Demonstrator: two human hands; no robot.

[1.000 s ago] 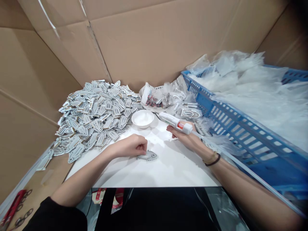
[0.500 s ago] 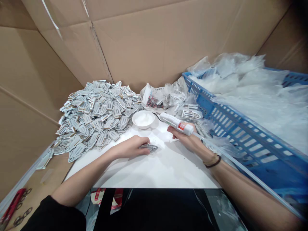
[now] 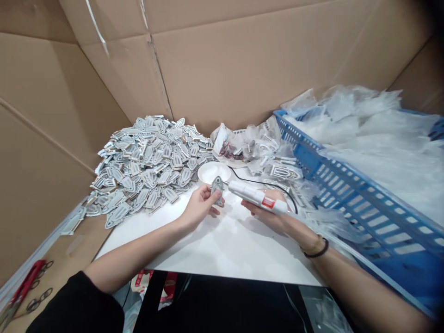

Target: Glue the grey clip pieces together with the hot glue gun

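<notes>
Between the thumb and fingers of my left hand [image 3: 200, 206] stands a small grey pointed piece [image 3: 217, 189], tilted up above the white board. My right hand [image 3: 268, 210] is wrapped round a white glue gun [image 3: 251, 193] with a red label and a long glue stick out of its back. The gun's nozzle [image 3: 225, 183] points at the upper edge of the grey piece; whether they touch I cannot tell. Just behind the piece sits a white bowl [image 3: 208, 171], partly hidden by it. A black cord [image 3: 255, 181] runs behind the gun.
Many similar grey pieces form a heap [image 3: 149, 162] at the left. Plastic-wrapped pieces [image 3: 282, 172] and crumpled paper lie at the back. A blue crate [image 3: 333, 178] of clear bags [image 3: 378, 134] borders the right. Red-handled scissors [image 3: 26, 284] rest at lower left; cardboard walls [image 3: 243, 64] enclose the table.
My left hand has lifted the grey piece off the board and turned it upright. The glue gun has come lower, its nozzle now by the piece. The view has shifted slightly.
</notes>
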